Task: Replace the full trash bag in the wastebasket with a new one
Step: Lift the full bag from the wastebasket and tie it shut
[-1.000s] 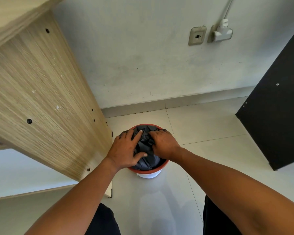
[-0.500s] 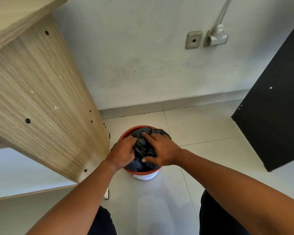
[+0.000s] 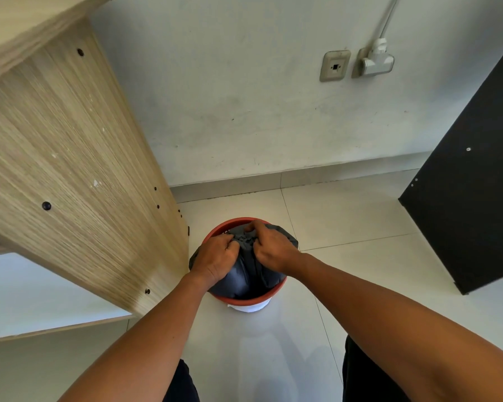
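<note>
A small wastebasket (image 3: 246, 300) with a red rim and white body stands on the tiled floor, right beside a wooden desk's side panel. A dark grey trash bag (image 3: 244, 278) bulges out of it. My left hand (image 3: 217, 256) grips the bunched top of the bag from the left. My right hand (image 3: 273, 246) grips the same gathered plastic from the right. The two hands nearly touch above the basket's middle. The basket's inside is hidden by the bag.
The light wooden desk panel (image 3: 70, 158) leans in at the left, close to the basket. A black cabinet side (image 3: 474, 204) stands at the right. The white wall behind carries a socket (image 3: 335, 66) and a plug (image 3: 376, 63). My dark trouser legs show at the bottom.
Both hands went from lying spread on the bag to closing on its gathered top. The bag's mouth is now bunched between them, and more of the red rim shows at the back.
</note>
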Available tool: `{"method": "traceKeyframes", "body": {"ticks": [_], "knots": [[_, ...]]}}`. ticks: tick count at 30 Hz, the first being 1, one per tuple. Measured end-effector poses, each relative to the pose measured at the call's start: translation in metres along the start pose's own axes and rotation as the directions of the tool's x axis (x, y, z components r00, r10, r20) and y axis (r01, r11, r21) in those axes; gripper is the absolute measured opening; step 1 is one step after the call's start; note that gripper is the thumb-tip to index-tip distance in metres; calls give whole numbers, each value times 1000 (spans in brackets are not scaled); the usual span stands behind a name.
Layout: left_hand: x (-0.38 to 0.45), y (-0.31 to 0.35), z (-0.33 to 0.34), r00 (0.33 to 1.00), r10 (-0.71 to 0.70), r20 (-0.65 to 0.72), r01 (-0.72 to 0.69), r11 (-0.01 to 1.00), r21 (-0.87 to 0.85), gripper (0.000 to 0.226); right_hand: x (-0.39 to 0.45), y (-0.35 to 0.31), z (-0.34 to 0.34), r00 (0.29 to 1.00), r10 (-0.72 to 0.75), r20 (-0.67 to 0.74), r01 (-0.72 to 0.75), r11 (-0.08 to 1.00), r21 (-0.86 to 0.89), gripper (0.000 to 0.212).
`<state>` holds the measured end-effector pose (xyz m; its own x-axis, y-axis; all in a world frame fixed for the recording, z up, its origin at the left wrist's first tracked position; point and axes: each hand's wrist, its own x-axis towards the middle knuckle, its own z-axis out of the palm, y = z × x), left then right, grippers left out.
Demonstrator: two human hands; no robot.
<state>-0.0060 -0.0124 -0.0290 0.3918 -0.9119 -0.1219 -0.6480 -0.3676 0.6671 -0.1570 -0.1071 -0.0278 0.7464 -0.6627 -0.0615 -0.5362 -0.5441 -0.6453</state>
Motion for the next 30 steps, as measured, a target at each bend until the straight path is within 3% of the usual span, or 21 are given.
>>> {"method": "traceKeyframes", "body": {"ticks": [3, 6, 8, 11, 14, 17, 20, 22, 26, 30], "knots": [[1, -1, -2, 1000, 24, -12, -25, 998, -50, 16, -3, 2, 3, 993, -115, -21, 111, 984, -137, 39], [2, -1, -2, 1000, 8, -8, -9, 995, -94, 12, -8, 14, 7, 924, -381, -15, 324, 806, -496, 44], [3, -1, 1, 1000, -23, 2, 23, 995, -102, 16, -17, 20, 11, 887, -460, 19, 387, 722, -573, 51], [7, 1, 2, 996, -84, 30, 87, 988, -125, 23, -28, 19, 21, 910, -412, 41, 356, 729, -586, 70], [9, 5, 1, 993, -107, 46, 113, 982, -148, 28, -23, 11, 26, 956, -270, 114, 278, 714, -643, 95], [11, 4, -1, 994, -99, 53, 106, 985, -136, 31, -9, 5, 30, 973, -181, 145, 230, 679, -698, 93], [10, -5, -7, 1000, -2, 30, 2, 1000, -11, 31, 2, 0, 30, 965, -192, 179, 262, 660, -704, 76], [7, -11, -9, 990, 139, 7, -138, 977, 160, 30, 5, -4, 28, 958, -204, 201, 286, 643, -710, 63], [-6, -28, -5, 891, 450, -67, -359, 785, 505, 37, 10, -8, 29, 972, -171, 164, 236, 649, -723, 47], [-26, -50, 9, 820, 568, -71, -380, 632, 676, 52, 13, -10, 32, 986, -115, 121, 167, 667, -726, 41]]}}
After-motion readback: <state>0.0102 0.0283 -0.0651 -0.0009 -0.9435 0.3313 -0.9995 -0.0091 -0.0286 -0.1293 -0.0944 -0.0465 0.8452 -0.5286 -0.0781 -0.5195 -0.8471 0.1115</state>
